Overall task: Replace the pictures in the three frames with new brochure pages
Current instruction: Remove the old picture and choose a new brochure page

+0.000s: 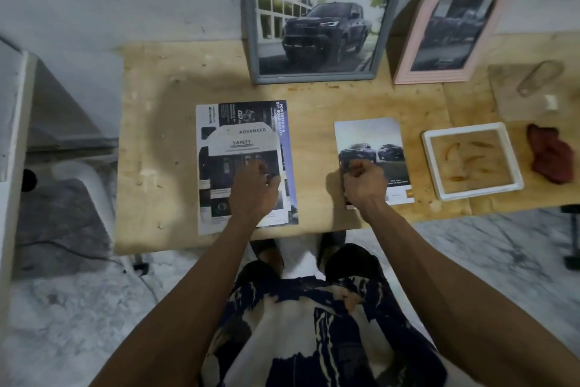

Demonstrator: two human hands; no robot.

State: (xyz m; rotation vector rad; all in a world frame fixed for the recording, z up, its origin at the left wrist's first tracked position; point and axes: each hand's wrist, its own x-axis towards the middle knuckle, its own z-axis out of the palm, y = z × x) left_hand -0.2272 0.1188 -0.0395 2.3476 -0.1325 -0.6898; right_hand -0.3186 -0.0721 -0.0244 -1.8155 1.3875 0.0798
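On the rough plywood table [163, 123], the left hand [254, 190] rests curled fingers on a glossy brochure stack [244, 163] with an arch cut-out; whether it grips is unclear. The right hand [364, 184] pinches a glossy truck page [372, 151] beside a hollow white square frame [439, 167].

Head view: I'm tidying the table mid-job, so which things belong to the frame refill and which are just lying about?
Job: grey frame, pink arched frame, white frame, brochure pages, car page pinched by right hand, left hand.
Lying about: red cloth, wooden board.
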